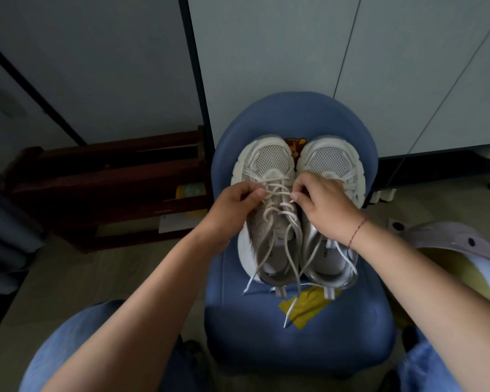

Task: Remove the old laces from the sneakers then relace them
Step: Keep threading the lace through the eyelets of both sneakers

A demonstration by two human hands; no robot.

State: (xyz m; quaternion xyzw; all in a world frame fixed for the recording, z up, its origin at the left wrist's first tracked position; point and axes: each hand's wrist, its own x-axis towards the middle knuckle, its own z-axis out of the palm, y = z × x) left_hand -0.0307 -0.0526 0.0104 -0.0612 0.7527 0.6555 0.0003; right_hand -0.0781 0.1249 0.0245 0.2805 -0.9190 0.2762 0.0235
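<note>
Fingers curled, the left hand (238, 203) and right hand (321, 206) each pinch the cream cord lace (279, 190) of the left white mesh sneaker (270, 159) (its twin (331, 161) touches alongside) on the blue padded chair (294, 340).

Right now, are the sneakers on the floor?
No, the sneakers sit side by side on the seat of the blue chair.

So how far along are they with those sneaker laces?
Barely begun. Done: the lace is untied, its ends trailing over the chair. In hand: left hand and right hand pinch the crossings on the left sneaker, still threaded. Left: pulling it out, the right sneaker, then relacing both.
</note>
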